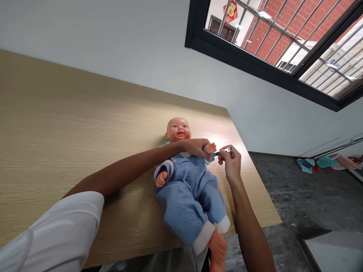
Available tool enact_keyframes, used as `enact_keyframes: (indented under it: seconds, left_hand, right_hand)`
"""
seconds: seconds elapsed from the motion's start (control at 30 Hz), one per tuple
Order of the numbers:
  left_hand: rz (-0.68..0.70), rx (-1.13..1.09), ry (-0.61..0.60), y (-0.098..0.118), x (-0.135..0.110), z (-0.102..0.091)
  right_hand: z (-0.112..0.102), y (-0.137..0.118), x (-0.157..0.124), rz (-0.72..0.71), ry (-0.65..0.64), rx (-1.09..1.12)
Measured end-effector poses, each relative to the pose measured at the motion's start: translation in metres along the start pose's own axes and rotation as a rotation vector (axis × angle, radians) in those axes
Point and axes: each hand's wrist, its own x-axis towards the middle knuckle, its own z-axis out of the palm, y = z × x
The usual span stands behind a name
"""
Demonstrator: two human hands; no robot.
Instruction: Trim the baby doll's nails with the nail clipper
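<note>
A baby doll [185, 172] in a blue fleece outfit with white cuffs lies face up on the wooden table [85, 124], its legs toward me and one bare foot over the front edge. Reaching across its chest, my left hand [197, 146] is closed around the doll's forearm, just below the small plastic hand [210, 147]. In my right hand [232, 161], pinched between thumb and fingers, is a silver nail clipper [217, 153]. The clipper's tip points left, close to the doll's hand and sleeve; whether it touches cannot be made out.
The table's right edge runs just beyond my right forearm, with a dark grey floor [272, 173] past it. A black-framed window [244, 53] with bars is set in the wall above. Coloured cloth-like items [329, 162] lie at far right.
</note>
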Motion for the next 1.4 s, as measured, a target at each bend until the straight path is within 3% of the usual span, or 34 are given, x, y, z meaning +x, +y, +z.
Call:
enact_keyframes:
  seconds: [0.5, 1.17, 1.4]
  left_hand:
    - [-0.028, 0.031, -0.022, -0.0002, -0.0006, 0.0005]
    - [-0.048, 0.118, 0.046, -0.0083, -0.0013, 0.0024]
    - [0.042, 0.046, 0.039, -0.0080, 0.0000, 0.0005]
  right_hand:
    - [-0.0013, -0.0013, -0.0017, -0.077, -0.043, -0.045]
    - [-0.0015, 0.0022, -0.0006, -0.095, -0.057, -0.034]
    - [-0.0035, 0.0003, -0.0001, -0.113, -0.024, -0.022]
